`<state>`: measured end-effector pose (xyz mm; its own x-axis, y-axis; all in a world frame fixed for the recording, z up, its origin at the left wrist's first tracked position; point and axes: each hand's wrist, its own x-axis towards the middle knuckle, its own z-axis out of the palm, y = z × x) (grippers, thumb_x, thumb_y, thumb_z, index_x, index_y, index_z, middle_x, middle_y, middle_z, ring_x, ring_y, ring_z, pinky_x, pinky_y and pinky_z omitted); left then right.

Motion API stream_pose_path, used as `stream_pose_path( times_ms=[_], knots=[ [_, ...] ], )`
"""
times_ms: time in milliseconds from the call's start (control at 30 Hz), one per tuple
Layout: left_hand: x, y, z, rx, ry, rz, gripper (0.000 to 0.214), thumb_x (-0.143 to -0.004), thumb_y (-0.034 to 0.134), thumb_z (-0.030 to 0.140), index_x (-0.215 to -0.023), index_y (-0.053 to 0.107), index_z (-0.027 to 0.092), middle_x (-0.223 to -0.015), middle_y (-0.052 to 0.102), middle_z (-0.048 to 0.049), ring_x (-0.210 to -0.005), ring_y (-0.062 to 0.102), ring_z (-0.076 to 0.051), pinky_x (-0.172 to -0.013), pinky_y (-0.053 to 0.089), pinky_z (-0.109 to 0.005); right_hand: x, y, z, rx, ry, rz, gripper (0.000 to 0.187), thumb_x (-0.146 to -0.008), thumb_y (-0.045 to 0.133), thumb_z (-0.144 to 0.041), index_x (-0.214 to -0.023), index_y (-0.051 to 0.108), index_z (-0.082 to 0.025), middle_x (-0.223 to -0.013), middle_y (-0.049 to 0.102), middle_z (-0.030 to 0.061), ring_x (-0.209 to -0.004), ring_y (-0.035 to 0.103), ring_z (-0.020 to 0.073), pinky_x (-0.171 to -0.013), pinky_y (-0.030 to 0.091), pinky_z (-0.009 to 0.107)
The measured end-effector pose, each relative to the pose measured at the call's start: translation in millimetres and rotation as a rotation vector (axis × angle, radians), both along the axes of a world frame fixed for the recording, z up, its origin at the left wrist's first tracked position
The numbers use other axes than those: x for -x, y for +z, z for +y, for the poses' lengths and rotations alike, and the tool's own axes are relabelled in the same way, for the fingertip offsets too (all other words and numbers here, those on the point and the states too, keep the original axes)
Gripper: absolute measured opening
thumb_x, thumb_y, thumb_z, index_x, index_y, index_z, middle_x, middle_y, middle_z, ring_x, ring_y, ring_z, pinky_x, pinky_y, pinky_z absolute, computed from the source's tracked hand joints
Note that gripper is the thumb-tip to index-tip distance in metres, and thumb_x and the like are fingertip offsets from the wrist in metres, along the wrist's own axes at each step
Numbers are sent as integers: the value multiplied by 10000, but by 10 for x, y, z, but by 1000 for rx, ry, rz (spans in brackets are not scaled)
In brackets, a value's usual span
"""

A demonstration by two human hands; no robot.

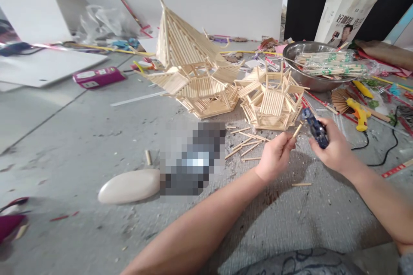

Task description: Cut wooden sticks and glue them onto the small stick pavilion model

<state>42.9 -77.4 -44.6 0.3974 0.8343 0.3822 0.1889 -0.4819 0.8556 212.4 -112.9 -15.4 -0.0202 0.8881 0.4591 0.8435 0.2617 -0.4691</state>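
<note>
My left hand [276,154] is closed, pinching a short wooden stick [297,129] that points up and to the right. Close beside it, my right hand [335,144] wraps around a compact dark blue pliers-like tool [316,129]; its tip is near the stick but apart from it. Just beyond my hands sits a small six-sided stick structure [272,101]. A larger stick model [200,84] with a tall pointed roof stands to its left. Several loose cut sticks [247,142] lie on the floor left of my left hand, and one more stick [301,184] lies below it.
A metal bowl [309,81] holds bundled sticks in plastic. A yellow glue gun [359,114] with a black cord lies at right. A paper bag [343,13] stands behind. Leftward are a pale oval object [130,186], a blurred-out dark object [196,161] and a purple package [98,77].
</note>
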Motion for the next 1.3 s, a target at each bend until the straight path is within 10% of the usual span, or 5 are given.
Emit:
stream_pose_path(
  times_ms=[1300],
  knots=[
    [4, 37, -67, -166, -67, 220, 266, -871, 304, 272, -636, 397, 188, -542, 427, 26, -485, 415, -87, -496, 339, -206, -21, -197, 2, 91, 13, -173, 315, -663, 501, -254, -971, 462, -203, -830, 631, 80, -764, 612, 251, -642, 447, 346]
  ],
)
